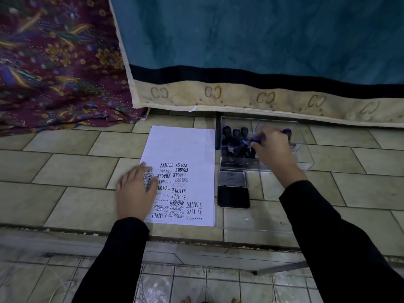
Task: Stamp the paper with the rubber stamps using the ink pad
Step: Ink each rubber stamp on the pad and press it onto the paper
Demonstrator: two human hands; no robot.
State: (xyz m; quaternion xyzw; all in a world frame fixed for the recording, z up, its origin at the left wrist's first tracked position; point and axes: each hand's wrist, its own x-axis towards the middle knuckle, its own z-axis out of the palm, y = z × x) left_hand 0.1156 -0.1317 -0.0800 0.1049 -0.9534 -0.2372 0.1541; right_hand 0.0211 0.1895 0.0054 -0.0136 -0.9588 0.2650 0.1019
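The paper (192, 145) is seen in the head view lying on the tiled floor (72, 162), its lower half crowded with black impressions (SAMPLE, AIR MAIL, FRAGILE, EXPRESS) while the upper half is left blank. It is pressed flat by the left hand (135, 193), fingers laid straight over the prints. The ink pad (233, 196) lies opened just beside the sheet's right edge. Beyond it, the right hand (273, 152) is curled inside the clear box (303, 165) of rubber stamps (237, 133), a dark stamp (255, 140) pinched at its fingertips. The task is judged roughly half done — inking and further stamping remain.
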